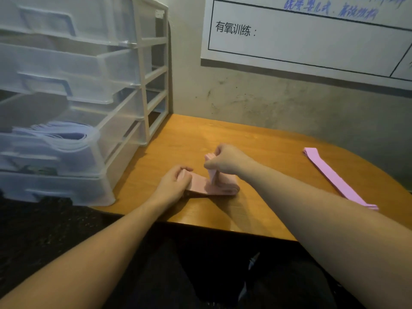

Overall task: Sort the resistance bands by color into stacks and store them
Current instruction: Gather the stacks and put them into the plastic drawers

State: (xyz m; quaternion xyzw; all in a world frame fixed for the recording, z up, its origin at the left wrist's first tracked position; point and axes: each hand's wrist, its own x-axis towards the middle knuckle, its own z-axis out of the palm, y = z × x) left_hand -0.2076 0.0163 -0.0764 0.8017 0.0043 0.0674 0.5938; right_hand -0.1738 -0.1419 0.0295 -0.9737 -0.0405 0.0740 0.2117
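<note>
A pale pink resistance band point(201, 186) lies partly folded on the wooden table point(256, 143), near its front edge. My left hand point(175, 182) grips the band's left end against the tabletop. My right hand point(225, 159) pinches the other end and holds it lifted above the folded part. A lilac-pink band point(334, 177) lies flat and stretched out on the right side of the table, apart from both hands. Light blue bands point(64, 132) lie in an open drawer of the clear plastic drawer unit point(124, 103) at the left.
The drawer unit has several drawers pulled out toward me, overhanging the table's left edge. A grey wall with a white chart point(312, 39) stands behind the table. My dark-clothed legs are below the table's front edge.
</note>
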